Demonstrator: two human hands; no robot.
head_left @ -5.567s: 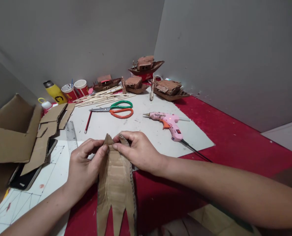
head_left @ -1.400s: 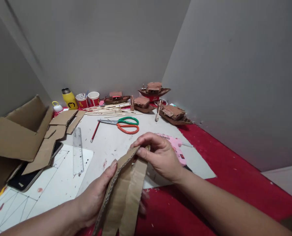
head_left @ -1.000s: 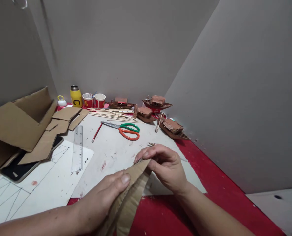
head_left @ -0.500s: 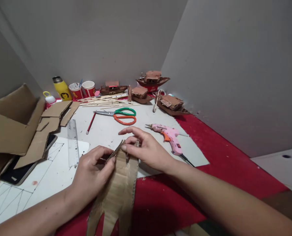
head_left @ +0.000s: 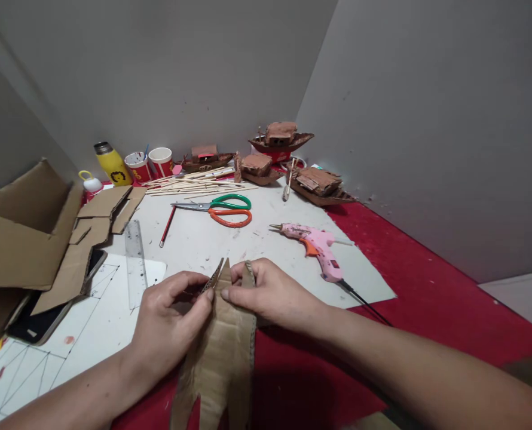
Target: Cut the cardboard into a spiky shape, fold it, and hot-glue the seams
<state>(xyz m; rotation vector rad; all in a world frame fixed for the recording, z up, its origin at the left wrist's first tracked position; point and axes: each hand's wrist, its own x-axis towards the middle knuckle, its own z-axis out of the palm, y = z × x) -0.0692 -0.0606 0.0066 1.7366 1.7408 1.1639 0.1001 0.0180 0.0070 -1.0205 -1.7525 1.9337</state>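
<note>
A long brown cardboard piece (head_left: 223,358), pointed at its far end and split into strips near me, lies between my hands over the red cloth. My left hand (head_left: 170,325) pinches the left flap near the pointed tip, fingers closed on it. My right hand (head_left: 270,292) pinches the right flap at the same tip, thumb and fingers pressed on the cardboard. The two flaps are bent up towards each other.
A pink glue gun (head_left: 315,248) lies right of my hands, its cord trailing over the red cloth. Scissors (head_left: 219,209), a red pencil (head_left: 167,218), a ruler (head_left: 134,263), wooden sticks (head_left: 194,182), cardboard boats (head_left: 320,182), cups (head_left: 161,160), a yellow bottle (head_left: 111,164) and a cardboard box (head_left: 19,239) surround the white board.
The cardboard piece came down from a raised, tilted hold to rest flat in front of me. My right fingers, spread half a second ago, have closed on its tip.
</note>
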